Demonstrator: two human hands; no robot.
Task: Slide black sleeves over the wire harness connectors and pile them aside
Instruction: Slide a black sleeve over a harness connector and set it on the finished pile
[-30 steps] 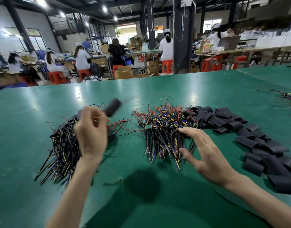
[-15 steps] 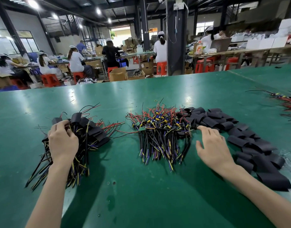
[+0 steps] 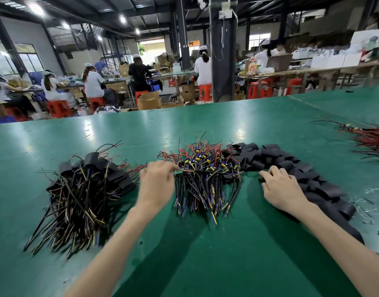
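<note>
On the green desk (image 3: 205, 264): sleeved pile (image 3: 83, 189) at left, black sleeves (image 3: 312, 181) along the right, bare harness bundle (image 3: 205, 181) between. Last piece apparently dropped on the pile; reaching afresh, with left hand (image 3: 157, 181) moved over to the bundle's connectors, right hand (image 3: 280, 189) down on the sleeves. Curled fingers (image 3: 267, 175), any pinch impossible to tell.

Left hand (image 3: 157, 183) at edge of unsleeved harness pile (image 3: 205, 181); right hand (image 3: 280, 187) rests on black sleeves (image 3: 270, 155); sleeved pile (image 3: 83, 194) far left.
</note>
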